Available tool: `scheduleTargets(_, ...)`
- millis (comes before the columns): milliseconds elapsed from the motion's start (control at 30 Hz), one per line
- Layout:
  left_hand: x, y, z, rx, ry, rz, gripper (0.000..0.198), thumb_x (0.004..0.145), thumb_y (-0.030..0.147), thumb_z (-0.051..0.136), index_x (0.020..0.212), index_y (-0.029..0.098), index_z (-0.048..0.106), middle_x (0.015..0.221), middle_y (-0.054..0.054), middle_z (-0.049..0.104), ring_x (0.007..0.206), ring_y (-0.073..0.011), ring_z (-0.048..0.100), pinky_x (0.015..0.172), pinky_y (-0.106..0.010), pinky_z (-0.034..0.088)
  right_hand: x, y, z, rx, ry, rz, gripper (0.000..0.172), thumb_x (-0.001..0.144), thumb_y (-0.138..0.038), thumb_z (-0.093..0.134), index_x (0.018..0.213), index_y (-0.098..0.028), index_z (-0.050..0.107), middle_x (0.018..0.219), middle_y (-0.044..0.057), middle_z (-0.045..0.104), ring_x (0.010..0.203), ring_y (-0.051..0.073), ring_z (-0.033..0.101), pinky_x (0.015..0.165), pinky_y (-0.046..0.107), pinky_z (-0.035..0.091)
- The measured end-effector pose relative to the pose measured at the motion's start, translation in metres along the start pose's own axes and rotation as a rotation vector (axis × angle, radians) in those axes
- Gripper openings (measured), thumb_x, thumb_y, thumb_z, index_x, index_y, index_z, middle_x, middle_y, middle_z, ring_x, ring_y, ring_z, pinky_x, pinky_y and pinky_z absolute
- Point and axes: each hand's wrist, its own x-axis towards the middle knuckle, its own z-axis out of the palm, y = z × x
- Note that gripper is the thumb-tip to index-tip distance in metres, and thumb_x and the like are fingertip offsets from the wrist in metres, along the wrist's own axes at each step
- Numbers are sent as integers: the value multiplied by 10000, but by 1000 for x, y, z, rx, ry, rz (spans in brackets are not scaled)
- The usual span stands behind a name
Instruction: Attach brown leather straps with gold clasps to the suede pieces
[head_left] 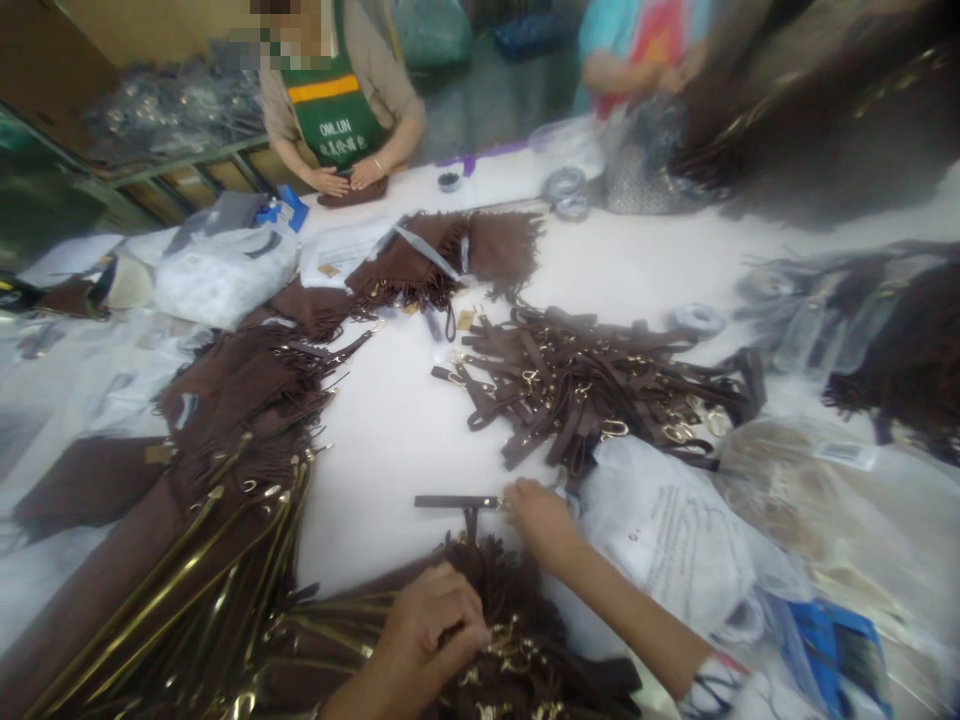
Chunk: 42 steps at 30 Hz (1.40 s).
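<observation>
My right hand (544, 520) pinches the metal-clasp end of a dark brown wrist strap (456, 501), which stretches out to the left over the white table. Closer to me, my left hand (427, 640) is curled, thumb and fingers together, above dark brown fringed bags (502, 580) with gold zippers. Whatever lies between those fingers, if anything, is too blurred to make out. Beyond my right hand a loose heap of brown wrist straps (577, 380) with gold clasps covers part of the table.
Fringed brown pieces (240, 390) and gold-zippered pouches (210, 560) lie in piles at left. Plastic bags (667, 530) and a blue box (840, 650) sit at right. Across the white table (367, 430), a person in a green apron (337, 120) handles a brown piece; another person (637, 60) stands farther right.
</observation>
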Motion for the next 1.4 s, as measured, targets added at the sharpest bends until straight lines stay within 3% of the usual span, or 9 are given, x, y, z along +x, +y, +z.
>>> scheduleTargets(200,-7,-12,11,-33,243,-287,149,964,332,484,938,229,589,865,-14,633,830,-183,587,763,-295,424,10,1,22,-118,-2,-46,115,889,-59,516,926,-134,594,951,124,632,893,277,589,766,374,435)
scheduleTargets(367,-3,-21,14,30,234,-349,142,945,267,463,1059,242,545,993,-31,643,948,-210,595,851,-333,438,1,0,15,-146,10,-133,133,900,-49,498,920,-157,573,868,89,645,820,255,595,773,371,411)
scheduleTargets(567,-8,-16,11,267,230,-367,203,956,346,454,852,211,564,904,-61,612,901,-248,568,795,-357,426,-19,-5,-19,-93,100,-187,97,968,-139,456,975,-183,542,858,58,621,804,227,568,734,339,387)
scheduleTargets(733,-9,-19,10,146,288,-338,354,995,396,388,753,206,562,827,-35,591,842,-203,555,750,-296,421,-47,-11,-59,39,272,-268,233,952,-89,451,1163,-170,509,939,66,614,854,227,555,775,341,400)
scheduleTargets(833,-6,-26,10,114,382,-379,334,982,409,412,758,203,550,813,-26,570,753,-188,538,712,-296,426,-55,-18,-72,93,187,-246,213,942,-83,478,1107,-196,553,897,47,609,824,226,569,717,326,405)
scheduleTargets(900,-4,-30,10,110,414,-396,225,958,389,459,995,211,591,1080,-53,594,820,-192,565,788,-319,452,-54,-23,-74,231,59,-239,135,970,-138,470,980,-213,582,871,25,608,801,202,581,690,302,407)
scheduleTargets(1067,3,-34,8,143,266,-487,549,924,334,490,1446,244,344,1388,-78,496,1168,-257,524,1015,-401,401,-40,-31,-65,594,-43,-321,129,969,-175,475,1048,-229,561,974,8,630,895,163,599,788,267,437)
scheduleTargets(1267,8,-18,1,137,199,-415,168,941,309,484,1006,273,634,986,-12,596,957,-208,576,857,-330,449,-25,-25,-37,590,-95,-300,215,960,-180,466,1139,-249,562,982,11,676,903,181,631,768,274,441)
scheduleTargets(1400,0,-12,2,234,256,-354,157,940,346,512,1027,309,636,1111,-12,570,1041,-222,531,912,-356,412,-19,-21,-5,516,39,-282,124,945,-232,532,987,-254,647,945,25,627,905,191,580,776,294,423)
